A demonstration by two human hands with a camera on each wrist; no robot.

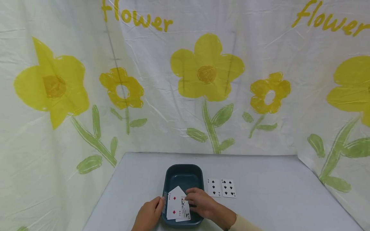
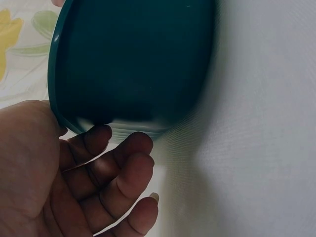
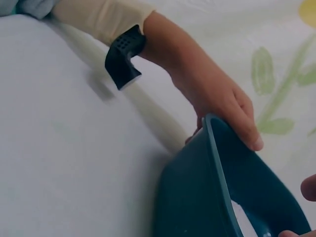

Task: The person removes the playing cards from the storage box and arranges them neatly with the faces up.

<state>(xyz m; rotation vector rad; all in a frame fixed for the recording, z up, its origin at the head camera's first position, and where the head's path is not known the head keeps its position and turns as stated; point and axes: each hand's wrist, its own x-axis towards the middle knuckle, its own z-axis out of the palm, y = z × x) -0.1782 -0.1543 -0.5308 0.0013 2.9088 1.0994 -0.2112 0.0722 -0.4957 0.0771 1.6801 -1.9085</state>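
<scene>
A dark teal tub (image 1: 185, 168) stands on the table, with several playing cards inside. The two of diamonds (image 1: 174, 207) lies face up there, partly covered by a card with a figure print (image 1: 185, 203). My left hand (image 1: 149, 211) grips the tub's left wall; in the right wrist view its thumb lies over the rim and the other fingers are behind the wall. My right hand (image 1: 202, 202) reaches over the right rim, fingertips right at the figure card's edge. Only a few right fingertips (image 3: 309, 188) show in the right wrist view, spread apart.
Right of the tub, the three of spades (image 1: 214, 187) and the six of spades (image 1: 228, 188) lie face up side by side on the white table (image 1: 266, 192). A white cloth (image 1: 162, 122) painted with yellow flowers hangs behind the table and down its sides.
</scene>
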